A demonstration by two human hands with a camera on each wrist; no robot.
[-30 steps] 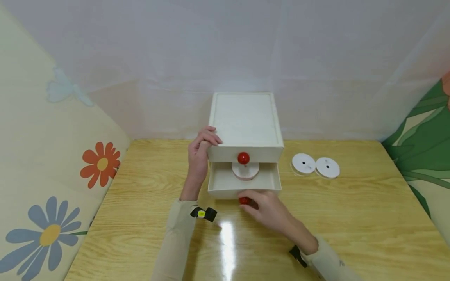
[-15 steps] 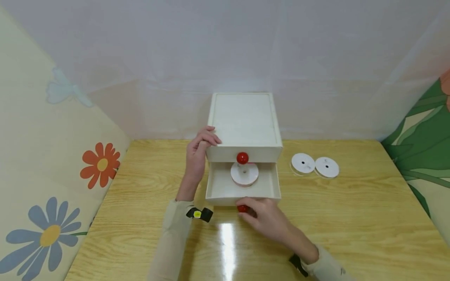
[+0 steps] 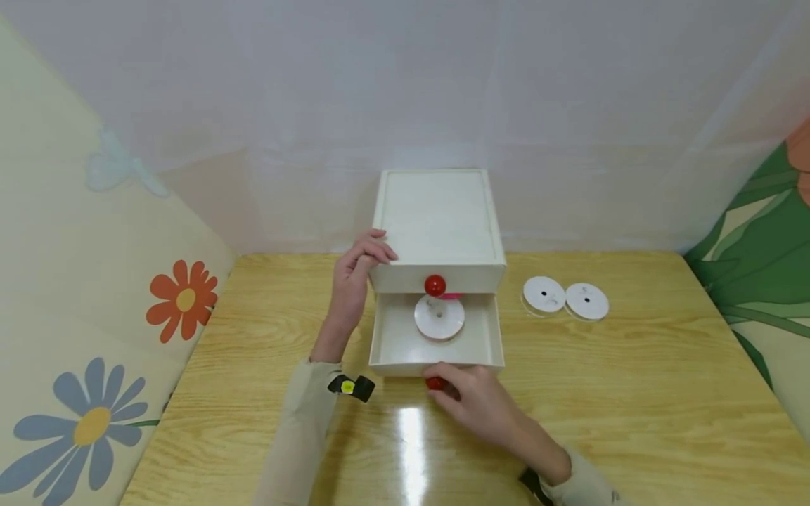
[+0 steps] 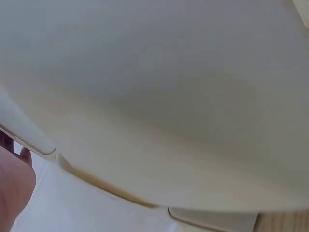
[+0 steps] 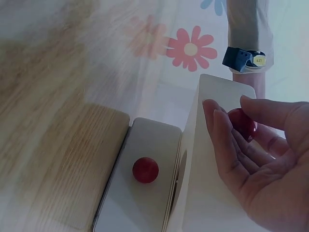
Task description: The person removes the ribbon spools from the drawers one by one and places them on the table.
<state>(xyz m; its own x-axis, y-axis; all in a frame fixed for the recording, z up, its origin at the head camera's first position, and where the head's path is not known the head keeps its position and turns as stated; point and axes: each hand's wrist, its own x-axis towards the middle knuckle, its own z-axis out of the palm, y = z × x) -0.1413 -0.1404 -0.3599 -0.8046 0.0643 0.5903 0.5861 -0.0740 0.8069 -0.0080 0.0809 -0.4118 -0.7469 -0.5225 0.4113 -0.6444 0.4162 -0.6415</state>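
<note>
A small white drawer cabinet (image 3: 436,211) stands on the table with its lower drawer (image 3: 392,351) pulled out. My left hand (image 3: 354,284) holds the cabinet's upper left edge, fingers bent over onto its top. At the drawer's front, my right hand (image 3: 477,404) pinches the red knob (image 5: 241,123) between thumb and fingers. Inside the drawer lies a white spool (image 3: 439,318), flat side up. A bit of pink (image 3: 451,296) shows behind it, partly hidden under the closed upper drawer, which has its own red knob (image 3: 434,285).
Two more white spools (image 3: 543,294) lie side by side on the wooden table (image 3: 633,393), right of the cabinet. A pale curtain (image 3: 316,105) hangs behind. Panels with painted flowers (image 3: 185,301) border the left and right sides.
The lower drawer has slid further out toward me with my right hand on its knob, baring more of the spool and the pink thing. My left hand has stayed on the cabinet.
</note>
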